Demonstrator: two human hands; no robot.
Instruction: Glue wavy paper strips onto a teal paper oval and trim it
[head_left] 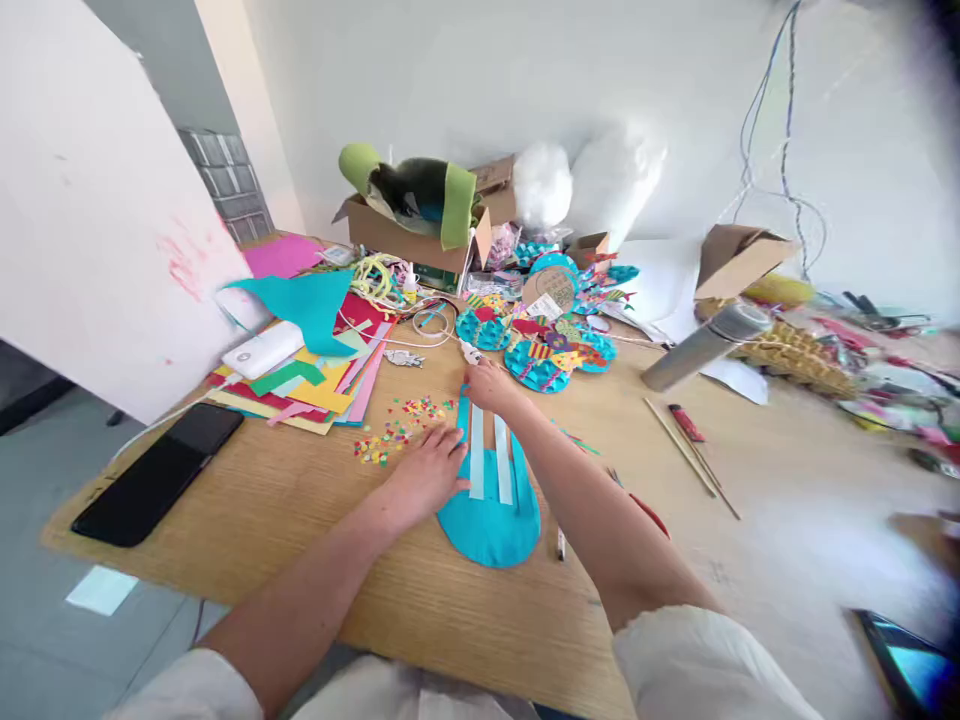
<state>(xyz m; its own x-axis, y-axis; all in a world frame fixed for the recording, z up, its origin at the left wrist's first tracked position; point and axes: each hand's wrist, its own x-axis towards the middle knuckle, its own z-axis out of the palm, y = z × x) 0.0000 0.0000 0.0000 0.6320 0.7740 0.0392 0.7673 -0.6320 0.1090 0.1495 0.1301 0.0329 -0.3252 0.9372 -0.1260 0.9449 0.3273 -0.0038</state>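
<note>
A turquoise, round-ended felt piece (489,535) lies on the table before me, with slots cut in its upper part. Two pale strips (478,455) run lengthwise on it. My left hand (429,468) rests flat, fingers spread, its fingertips touching the felt's left edge. At the far end of the felt is my right hand (491,388), fingers curled together and pointing down; whatever they hold is hidden. A small white object (471,352) sits just beyond those fingers. Colourful confetti bits (405,425) are scattered left of the felt.
Coloured felt sheets (330,385) and a white power bank (262,350) lie left, near a black phone (157,475). Decorated turquoise pieces (536,360) and a cardboard box (405,235) stand behind. Right are a grey bottle (705,347), wooden sticks (681,448) and red-handled scissors (649,513).
</note>
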